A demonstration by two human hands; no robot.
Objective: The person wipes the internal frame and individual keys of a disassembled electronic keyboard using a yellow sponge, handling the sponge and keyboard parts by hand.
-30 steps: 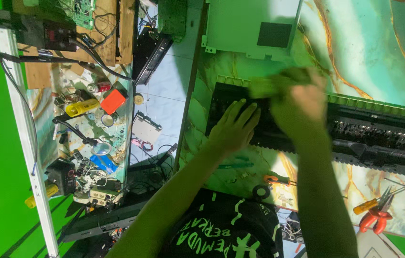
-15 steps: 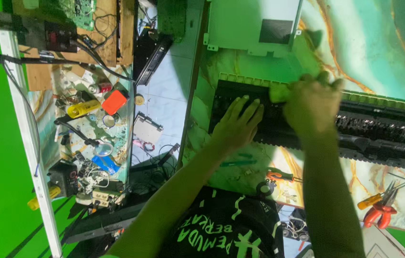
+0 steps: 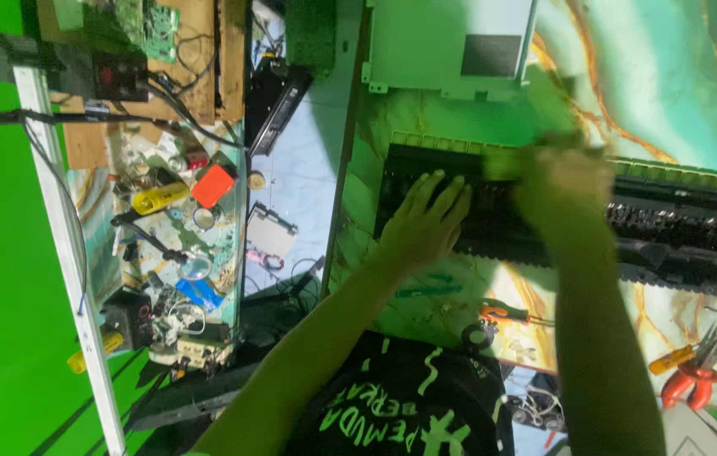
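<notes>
Left hand lay flat, fingers spread, pinning the long black printer assembly on the marbled table. Right hand (blurred) gripped a green cloth; cleaning looked unfinished.

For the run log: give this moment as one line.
left hand: flat on long black unit | right hand: blurred, on unit's top edge | red-handled pliers: lying apart on marbled table
</notes>
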